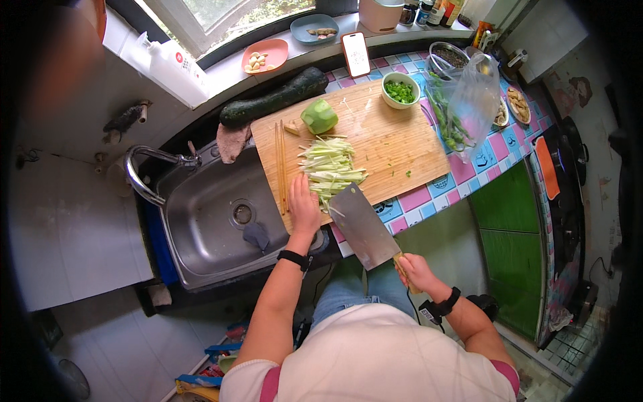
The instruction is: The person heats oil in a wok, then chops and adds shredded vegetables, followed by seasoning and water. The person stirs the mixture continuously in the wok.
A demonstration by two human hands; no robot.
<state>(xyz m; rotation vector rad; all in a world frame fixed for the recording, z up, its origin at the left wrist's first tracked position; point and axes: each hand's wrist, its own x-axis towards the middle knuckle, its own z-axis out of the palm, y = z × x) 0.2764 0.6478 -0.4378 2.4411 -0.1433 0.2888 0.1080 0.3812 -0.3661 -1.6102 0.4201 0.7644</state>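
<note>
My right hand grips the wooden handle of a cleaver; a few pale shreds cling to its blade, whose tip end reaches over the near edge of the wooden cutting board. On the board lies a pile of pale green vegetable strips. My left hand rests at the pile's near left side, fingers extended, beside a pair of wooden chopsticks. Beyond the pile are a peeled green vegetable piece and a small piece of ginger. A bowl of chopped greens stands at the far right corner.
A steel sink with a faucet adjoins the board's left side. Behind the board lies a large dark green gourd. Right of it, a plastic bag partly covers green peppers. A phone leans at the sill.
</note>
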